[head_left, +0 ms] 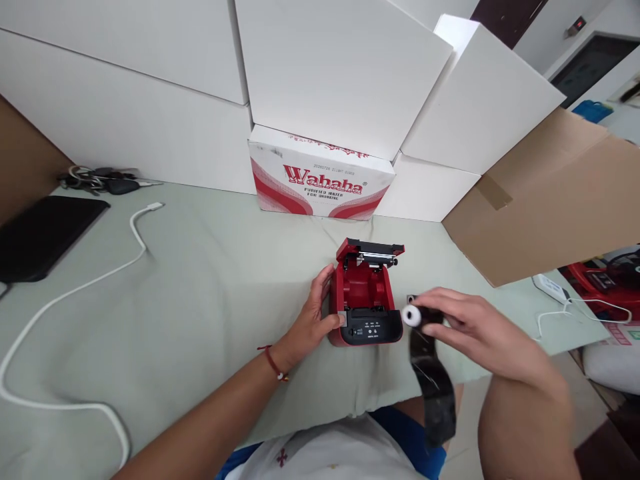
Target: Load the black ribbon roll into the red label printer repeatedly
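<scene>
A small red and black label printer (367,327) stands on the table with its lid (373,250) raised, so the red inner bay shows. My left hand (317,317) grips the printer's left side, the thumb on its front left corner. Just right of the printer, my right hand (463,323) pinches a small roll of black ribbon with a white core (412,315). A loose length of black film (434,393) hangs from the roll past the table edge, slightly blurred. Behind the roll lies a small dark piece (411,299), mostly hidden.
A Wahaha water carton (320,177) stands behind the printer against stacked white boxes (340,73). On the left lie keys (107,180), a dark tablet-like slab (47,237) and a white cable (75,290). A brown cardboard panel (550,207) and a white power strip (550,288) are on the right.
</scene>
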`<state>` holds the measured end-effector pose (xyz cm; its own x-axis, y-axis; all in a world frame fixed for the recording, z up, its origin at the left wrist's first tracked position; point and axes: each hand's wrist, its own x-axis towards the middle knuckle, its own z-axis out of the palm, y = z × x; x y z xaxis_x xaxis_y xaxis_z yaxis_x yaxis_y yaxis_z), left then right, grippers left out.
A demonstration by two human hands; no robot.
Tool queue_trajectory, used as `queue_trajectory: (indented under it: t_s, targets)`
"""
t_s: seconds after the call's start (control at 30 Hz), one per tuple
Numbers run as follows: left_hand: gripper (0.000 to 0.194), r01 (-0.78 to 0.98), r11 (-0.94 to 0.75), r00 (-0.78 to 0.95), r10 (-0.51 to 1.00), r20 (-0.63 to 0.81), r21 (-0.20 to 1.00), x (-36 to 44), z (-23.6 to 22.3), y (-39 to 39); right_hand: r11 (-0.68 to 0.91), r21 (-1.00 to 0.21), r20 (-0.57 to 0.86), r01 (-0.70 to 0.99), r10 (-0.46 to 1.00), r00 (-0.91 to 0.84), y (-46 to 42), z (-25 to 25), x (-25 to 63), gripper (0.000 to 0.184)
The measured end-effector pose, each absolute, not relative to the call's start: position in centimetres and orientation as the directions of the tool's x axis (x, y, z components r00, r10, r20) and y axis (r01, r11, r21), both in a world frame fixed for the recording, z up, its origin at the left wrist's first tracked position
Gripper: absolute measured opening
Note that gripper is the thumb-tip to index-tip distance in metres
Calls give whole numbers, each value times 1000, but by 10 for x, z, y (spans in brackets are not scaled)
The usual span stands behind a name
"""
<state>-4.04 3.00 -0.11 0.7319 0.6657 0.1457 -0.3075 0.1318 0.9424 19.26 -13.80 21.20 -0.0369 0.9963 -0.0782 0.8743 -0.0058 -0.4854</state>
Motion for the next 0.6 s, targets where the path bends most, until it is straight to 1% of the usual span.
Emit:
queue_trajectory:
  t_s: [0.07,0.13,0.2,0.27,0.37,0.5,0.53,0.6]
  targets:
    - [100,-307,134,735,663,145,942,-40,0,30,-58,-392,-75,918,997,31,-111,192,169,31]
    - [100,-302,131,740,657,146,944,-41,1,30,-185,-212,-135,959,978,159,-85,171,146,36]
    - [101,-299,122,743,653,151,946,-41,1,30,-272,-47,-200,961,945,258,-66,157,130,39]
    - [101,-301,110,739,655,159,947,-41,0,30,-300,40,-244,953,922,301,-50,151,121,41]
    - [102,-315,99,724,669,171,944,-39,-5,30,-309,60,-262,949,912,314,-31,148,119,42]
    - [102,-331,97,701,692,175,939,-35,-9,30,-283,14,-269,959,923,277,-20,142,127,45]
    - [101,-332,96,697,696,175,939,-35,-9,30,-262,-15,-268,965,931,249,-23,140,130,47]
    - [101,-327,91,695,697,174,941,-35,-7,29,-186,-136,-212,973,965,155,-37,139,135,47]
